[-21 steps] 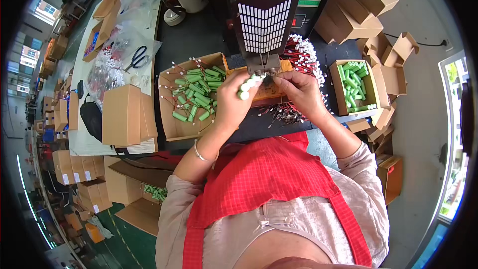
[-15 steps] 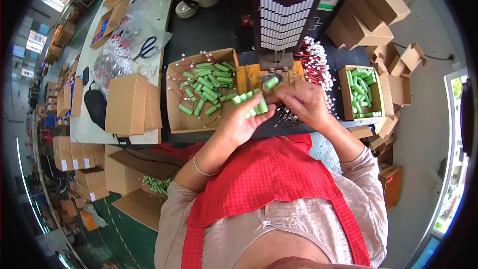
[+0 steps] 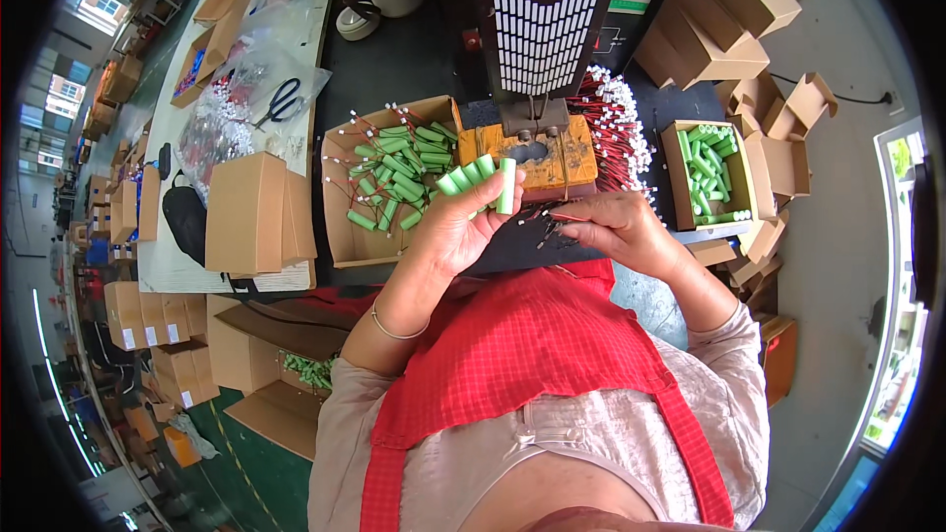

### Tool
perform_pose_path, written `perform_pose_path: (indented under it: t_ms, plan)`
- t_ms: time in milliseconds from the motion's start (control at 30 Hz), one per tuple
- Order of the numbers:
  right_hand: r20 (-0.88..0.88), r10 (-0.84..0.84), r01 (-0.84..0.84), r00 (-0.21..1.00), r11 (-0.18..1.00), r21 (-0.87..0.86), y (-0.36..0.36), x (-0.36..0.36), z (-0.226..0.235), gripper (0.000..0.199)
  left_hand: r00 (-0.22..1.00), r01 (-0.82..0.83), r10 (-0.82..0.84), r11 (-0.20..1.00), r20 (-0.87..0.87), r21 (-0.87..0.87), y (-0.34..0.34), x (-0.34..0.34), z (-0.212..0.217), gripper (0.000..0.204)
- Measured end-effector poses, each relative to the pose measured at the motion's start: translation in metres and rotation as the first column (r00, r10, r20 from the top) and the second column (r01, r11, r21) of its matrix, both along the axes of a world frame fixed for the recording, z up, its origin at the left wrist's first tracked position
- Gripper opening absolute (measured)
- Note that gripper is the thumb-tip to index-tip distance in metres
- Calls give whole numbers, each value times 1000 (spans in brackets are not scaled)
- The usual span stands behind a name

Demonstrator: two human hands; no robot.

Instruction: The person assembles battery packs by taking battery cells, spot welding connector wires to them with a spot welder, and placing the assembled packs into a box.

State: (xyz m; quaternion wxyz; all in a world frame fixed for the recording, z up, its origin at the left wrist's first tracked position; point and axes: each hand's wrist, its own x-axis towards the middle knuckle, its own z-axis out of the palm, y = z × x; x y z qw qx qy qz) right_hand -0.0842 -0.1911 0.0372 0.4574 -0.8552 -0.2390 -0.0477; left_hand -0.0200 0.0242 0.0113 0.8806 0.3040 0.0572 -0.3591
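My left hand point(image 3: 459, 236) is closed around several green cylindrical battery cells point(image 3: 506, 187), held in front of the welding machine's yellowish block point(image 3: 572, 166). One cell stands upright at the fingertips. To its right, my right hand point(image 3: 633, 232) pinches at thin wire leads, with the thumb and forefinger close together. Dark wire ends point(image 3: 538, 225) lie by those fingertips at the bench's front edge. Behind my right hand spreads a pile of red wires with white connectors point(image 3: 623, 128). Above the block is the metal electrode head point(image 3: 535, 118), with no cell under it.
An open carton point(image 3: 337, 244) of green cells with wires attached stands left of the block. A smaller box point(image 3: 680, 177) of green cells is at the right. Scissors point(image 3: 284, 100), plastic bags and a closed carton point(image 3: 244, 212) occupy the pale table. Empty cartons point(image 3: 724, 0) stack behind.
The cell held near the electrode has left the block. My left hand has drawn slightly left, and my right hand has moved away from it, down to the wire ends.
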Motion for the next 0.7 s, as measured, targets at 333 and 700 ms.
perform_pose_path:
  t_ms: [333,700]
  plan:
    - [-390,-178,318,904,888,333,16,8,-2,26,831,-248,-71,840,551,483,-13,8,11,23]
    - [-42,-303,301,952,952,-62,17,29,-6,18,381,-617,-271,637,884,461,-25,26,-12,20]
